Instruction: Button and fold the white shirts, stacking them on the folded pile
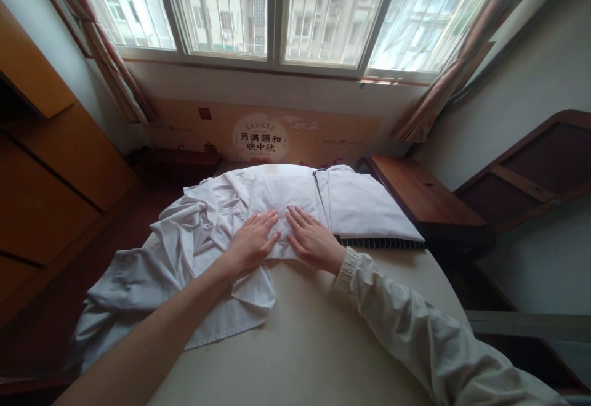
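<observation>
A white cloth garment (180,270) lies across the round table (314,338), crumpled on the left and hanging over the left edge. Its right part is spread flatter, and both my hands rest there, palms down. My left hand (253,236) has its fingers stretched out on the fabric, thumb apart. Beside it, my right hand (314,239) lies with fingers extended and pointing up and left. The fingertips of the two hands are close but apart. Just right of my right hand is a folded white garment (369,203), on top of dark striped cloth (383,243).
A wooden cabinet (415,190) stands behind the table's right side. On the left are orange-brown cupboards (50,190). A printed banner (314,129) runs below the barred windows (272,18), with curtains at both ends. A dark wooden panel (530,172) leans at the right wall.
</observation>
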Demonstrator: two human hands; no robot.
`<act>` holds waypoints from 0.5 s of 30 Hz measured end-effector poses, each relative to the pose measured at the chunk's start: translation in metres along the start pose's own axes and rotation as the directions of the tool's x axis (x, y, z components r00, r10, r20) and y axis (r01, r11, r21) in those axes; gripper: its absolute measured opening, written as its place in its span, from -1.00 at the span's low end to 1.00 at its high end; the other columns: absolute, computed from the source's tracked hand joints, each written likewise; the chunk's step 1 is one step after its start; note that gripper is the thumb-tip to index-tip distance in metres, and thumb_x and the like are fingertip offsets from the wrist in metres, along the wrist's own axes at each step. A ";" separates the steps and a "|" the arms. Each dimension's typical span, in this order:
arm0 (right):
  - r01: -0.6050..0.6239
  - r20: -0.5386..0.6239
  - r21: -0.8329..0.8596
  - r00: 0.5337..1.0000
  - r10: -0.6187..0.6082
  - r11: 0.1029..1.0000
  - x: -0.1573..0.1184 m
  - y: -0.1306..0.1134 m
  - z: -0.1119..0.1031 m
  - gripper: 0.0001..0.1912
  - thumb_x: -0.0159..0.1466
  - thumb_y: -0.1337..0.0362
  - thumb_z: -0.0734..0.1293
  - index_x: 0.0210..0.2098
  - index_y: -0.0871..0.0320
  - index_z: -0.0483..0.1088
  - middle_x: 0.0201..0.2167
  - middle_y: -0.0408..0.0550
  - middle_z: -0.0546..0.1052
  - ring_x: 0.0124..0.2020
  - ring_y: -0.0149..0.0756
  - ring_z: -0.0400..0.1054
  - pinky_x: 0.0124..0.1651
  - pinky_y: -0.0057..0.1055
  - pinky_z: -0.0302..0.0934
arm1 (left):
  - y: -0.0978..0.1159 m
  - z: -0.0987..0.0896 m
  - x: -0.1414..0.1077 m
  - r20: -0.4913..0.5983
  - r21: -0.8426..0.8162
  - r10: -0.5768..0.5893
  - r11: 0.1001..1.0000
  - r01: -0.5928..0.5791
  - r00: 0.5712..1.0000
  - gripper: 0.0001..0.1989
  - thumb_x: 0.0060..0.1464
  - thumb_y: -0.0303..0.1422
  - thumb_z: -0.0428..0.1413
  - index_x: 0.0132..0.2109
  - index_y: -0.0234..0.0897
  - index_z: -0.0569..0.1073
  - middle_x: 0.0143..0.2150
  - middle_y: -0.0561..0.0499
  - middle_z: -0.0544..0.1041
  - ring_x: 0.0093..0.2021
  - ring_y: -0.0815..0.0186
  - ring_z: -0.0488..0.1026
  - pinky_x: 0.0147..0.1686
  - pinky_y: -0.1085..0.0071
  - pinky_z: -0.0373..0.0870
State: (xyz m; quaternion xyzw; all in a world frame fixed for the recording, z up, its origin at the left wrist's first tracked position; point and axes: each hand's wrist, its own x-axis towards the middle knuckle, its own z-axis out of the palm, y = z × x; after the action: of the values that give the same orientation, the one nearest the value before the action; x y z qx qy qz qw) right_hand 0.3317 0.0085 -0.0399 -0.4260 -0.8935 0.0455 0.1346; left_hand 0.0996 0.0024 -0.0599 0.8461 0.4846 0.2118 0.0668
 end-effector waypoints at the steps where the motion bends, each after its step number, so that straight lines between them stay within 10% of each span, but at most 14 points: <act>1: -0.011 0.008 0.003 1.000 0.011 1.000 0.005 0.002 0.002 -0.27 0.55 -0.02 0.09 0.56 0.27 0.04 0.58 0.16 0.00 0.60 0.03 -0.14 0.58 0.00 -0.11 | 0.000 0.001 0.000 -0.019 0.014 -0.018 1.000 0.019 1.000 -0.45 0.46 -0.12 -0.07 0.49 -0.10 0.28 0.54 -0.04 0.25 0.53 0.16 0.19 0.55 0.09 -0.04; 10: -0.171 -0.013 -0.010 0.985 0.171 0.985 0.009 0.018 0.017 -0.12 0.53 -0.22 0.02 0.55 0.33 0.01 0.57 0.26 0.01 0.59 0.06 -0.11 0.57 -0.01 -0.15 | 0.001 0.000 -0.002 -0.027 -0.001 -0.051 0.999 0.051 0.998 -0.46 0.39 -0.13 0.02 0.44 -0.09 0.33 0.51 -0.06 0.29 0.53 0.06 0.17 0.55 -0.03 -0.11; 15: -0.209 -0.077 -0.064 0.976 0.204 0.976 -0.004 0.013 0.009 -0.34 0.56 0.02 0.06 0.43 0.38 0.23 0.47 0.33 0.25 0.49 0.10 0.12 0.48 -0.04 0.03 | -0.006 -0.003 0.000 -0.198 -0.182 -0.192 0.971 0.156 0.961 -0.73 0.36 -0.21 0.07 0.08 -0.18 0.54 0.33 -0.16 0.50 0.37 0.04 0.39 0.42 0.02 0.24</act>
State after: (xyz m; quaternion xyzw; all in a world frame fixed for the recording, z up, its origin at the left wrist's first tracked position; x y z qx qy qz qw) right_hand 0.3413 0.0134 -0.0515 -0.5223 -0.8403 0.0121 0.1449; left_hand 0.0937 0.0054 -0.0588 0.7638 0.5424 0.3345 0.1023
